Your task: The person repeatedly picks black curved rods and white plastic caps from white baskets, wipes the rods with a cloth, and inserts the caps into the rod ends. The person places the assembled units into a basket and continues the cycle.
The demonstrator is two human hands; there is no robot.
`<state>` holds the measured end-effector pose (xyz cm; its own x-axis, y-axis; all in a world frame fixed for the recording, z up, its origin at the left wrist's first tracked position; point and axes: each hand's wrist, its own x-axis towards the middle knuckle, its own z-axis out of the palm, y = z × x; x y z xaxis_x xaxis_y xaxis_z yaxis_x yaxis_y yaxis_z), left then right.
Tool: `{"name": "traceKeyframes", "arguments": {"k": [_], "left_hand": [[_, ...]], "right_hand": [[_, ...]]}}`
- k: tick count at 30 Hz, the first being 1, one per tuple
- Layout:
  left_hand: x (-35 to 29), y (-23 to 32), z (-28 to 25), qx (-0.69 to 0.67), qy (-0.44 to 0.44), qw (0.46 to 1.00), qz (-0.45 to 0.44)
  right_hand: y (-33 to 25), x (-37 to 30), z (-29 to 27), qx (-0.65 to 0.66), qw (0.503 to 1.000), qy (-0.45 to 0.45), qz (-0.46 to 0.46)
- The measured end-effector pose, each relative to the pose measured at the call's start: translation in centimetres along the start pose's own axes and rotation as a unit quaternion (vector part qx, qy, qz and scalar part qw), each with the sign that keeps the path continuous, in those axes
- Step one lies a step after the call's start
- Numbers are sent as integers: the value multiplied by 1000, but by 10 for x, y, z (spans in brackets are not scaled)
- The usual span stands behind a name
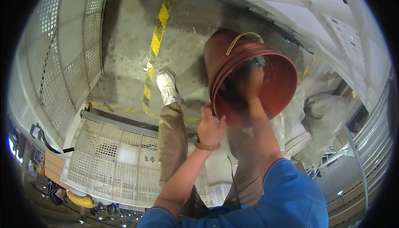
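A reddish-brown plastic bucket (pixel 216 55) is tilted on the floor with its mouth toward me. Its pale handle (pixel 237 40) lies against the upper side. My left hand (pixel 210 129), with a brown bangle at the wrist, grips the bucket's rim at the lower left. Inside the bucket is my right hand (pixel 251 82), smeared by motion, so its fingers do not show. Dark, blurred material (pixel 235 80) is next to that hand, and I cannot make out what it is or whether the hand holds it.
White perforated crates or panels stand at the left (pixel 68 53), below left (pixel 112 157) and upper right (pixel 316 24). A yellow-black floor stripe (pixel 156 43) runs near my white shoe (pixel 167 84). Pale plastic sacks (pixel 326 116) and a white tub (pixel 297 138) sit right of the bucket.
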<state>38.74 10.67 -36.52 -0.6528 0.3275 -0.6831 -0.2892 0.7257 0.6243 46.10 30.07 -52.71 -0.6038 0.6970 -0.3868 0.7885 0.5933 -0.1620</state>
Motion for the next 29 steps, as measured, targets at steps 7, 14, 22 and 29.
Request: {"name": "traceKeyframes", "arguments": {"k": [7, 14, 22, 29], "left_hand": [[1, -1, 0, 18, -14, 1000, -11], [6, 2, -7, 32, -20, 999, -7], [-7, 7, 8, -33, 14, 999, -30], [-11, 1, 4, 12, -8, 1000, -20]], "right_hand": [[6, 41, 63, -14, 942, -241, 235], [33, 66, 86, -96, 894, -416, 136], [18, -32, -15, 67, 980, -145, 117], [34, -18, 205, -52, 970, -89, 222]]}}
